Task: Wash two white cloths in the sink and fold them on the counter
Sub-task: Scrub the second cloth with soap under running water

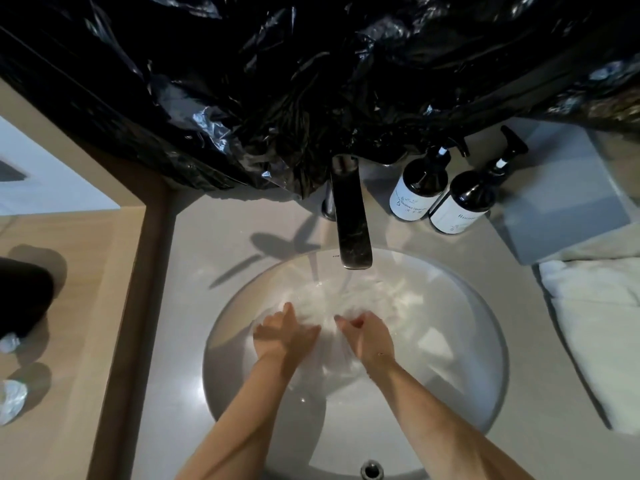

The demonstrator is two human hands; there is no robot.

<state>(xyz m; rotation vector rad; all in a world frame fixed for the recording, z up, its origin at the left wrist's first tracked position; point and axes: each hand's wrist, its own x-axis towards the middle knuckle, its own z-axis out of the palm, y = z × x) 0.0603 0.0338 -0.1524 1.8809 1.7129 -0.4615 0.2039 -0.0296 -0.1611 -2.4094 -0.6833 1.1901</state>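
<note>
Under the faucet (pixel 349 216), inside the round sink (pixel 485 341), a wet white cloth (pixel 367 299) lies bunched, its long axis running left to right. Both the left hand (pixel 282 336) and the right hand (pixel 369 336) grip its near edge, close together but apart.

A bathroom vanity, likely in a hotel: a round undermount sink (pixel 478 344) set in a pale stone counter (pixel 214 237), a dark metal faucet (pixel 349 216) running water, two matching pump bottles (pixel 415 188) and folded white towels (pixel 595 327) alongside
</note>
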